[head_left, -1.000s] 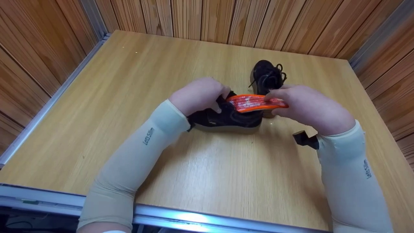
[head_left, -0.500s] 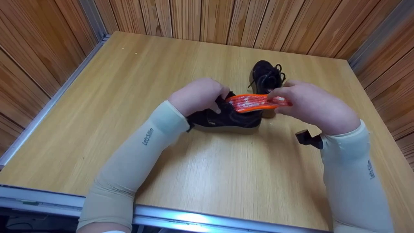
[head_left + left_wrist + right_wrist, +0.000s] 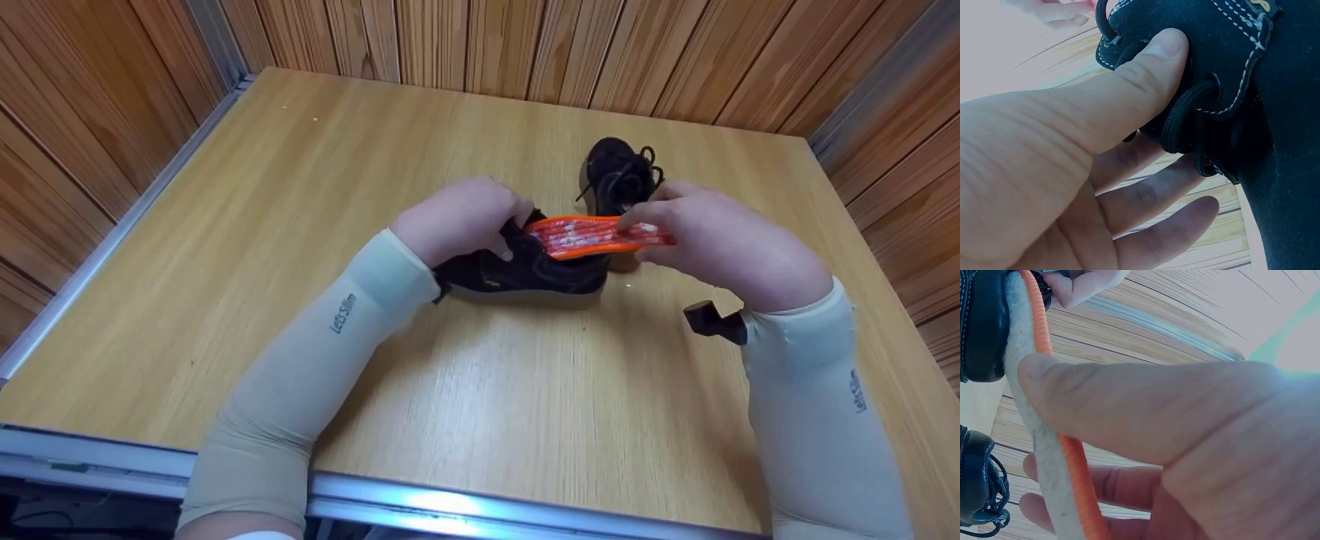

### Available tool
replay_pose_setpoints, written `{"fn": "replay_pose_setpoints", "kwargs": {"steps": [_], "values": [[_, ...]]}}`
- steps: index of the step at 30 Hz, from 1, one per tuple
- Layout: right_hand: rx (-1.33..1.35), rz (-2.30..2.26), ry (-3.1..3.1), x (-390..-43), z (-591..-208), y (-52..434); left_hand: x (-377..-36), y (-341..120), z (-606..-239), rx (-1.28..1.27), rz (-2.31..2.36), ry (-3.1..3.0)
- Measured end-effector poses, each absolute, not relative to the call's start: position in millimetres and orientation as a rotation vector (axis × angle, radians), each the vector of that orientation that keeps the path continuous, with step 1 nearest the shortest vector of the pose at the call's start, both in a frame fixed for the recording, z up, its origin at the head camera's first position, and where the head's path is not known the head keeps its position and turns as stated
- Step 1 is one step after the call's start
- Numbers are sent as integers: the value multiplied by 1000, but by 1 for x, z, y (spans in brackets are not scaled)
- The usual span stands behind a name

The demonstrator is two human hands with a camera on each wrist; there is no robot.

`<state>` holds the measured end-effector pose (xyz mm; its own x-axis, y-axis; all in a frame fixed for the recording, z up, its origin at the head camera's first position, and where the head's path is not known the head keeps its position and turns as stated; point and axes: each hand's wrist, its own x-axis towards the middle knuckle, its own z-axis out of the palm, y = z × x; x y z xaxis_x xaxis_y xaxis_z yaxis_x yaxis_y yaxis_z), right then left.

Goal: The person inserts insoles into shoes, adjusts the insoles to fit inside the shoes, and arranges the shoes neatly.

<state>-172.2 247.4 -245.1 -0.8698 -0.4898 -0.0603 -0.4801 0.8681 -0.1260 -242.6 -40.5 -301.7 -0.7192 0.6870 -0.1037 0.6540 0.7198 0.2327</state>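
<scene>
A dark suede lace-up shoe (image 3: 525, 274) lies on the wooden table (image 3: 300, 225). My left hand (image 3: 461, 217) grips its laced opening, the thumb pressed on the tongue edge (image 3: 1157, 73) and the other fingers behind it. An orange insole (image 3: 592, 236) pokes out of the shoe, one end inside the opening. My right hand (image 3: 720, 244) pinches its free end between thumb and fingers; the right wrist view shows the insole's orange edge (image 3: 1072, 461) under the thumb. A second dark shoe (image 3: 619, 176) stands just behind the insole.
A small black block (image 3: 709, 319) lies on the table beside my right wrist. Wood-panelled walls close in the table at the back and both sides. A metal rail (image 3: 450, 506) runs along the near edge.
Almost nothing has moved. My right hand with the insole's free end has shifted slightly to the right; the left hand keeps its grip on the shoe.
</scene>
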Motion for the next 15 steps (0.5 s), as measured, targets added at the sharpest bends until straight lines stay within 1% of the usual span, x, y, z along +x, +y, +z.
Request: {"fn": "replay_pose_setpoints", "kwargs": {"steps": [10,15], "values": [[-785,-142,2953,-174,-249,244,-243,-41,-303,1104,248,2752],[-747,-133,2944,-174,-250,242,-243,-40,-303,1096,249,2752]]}}
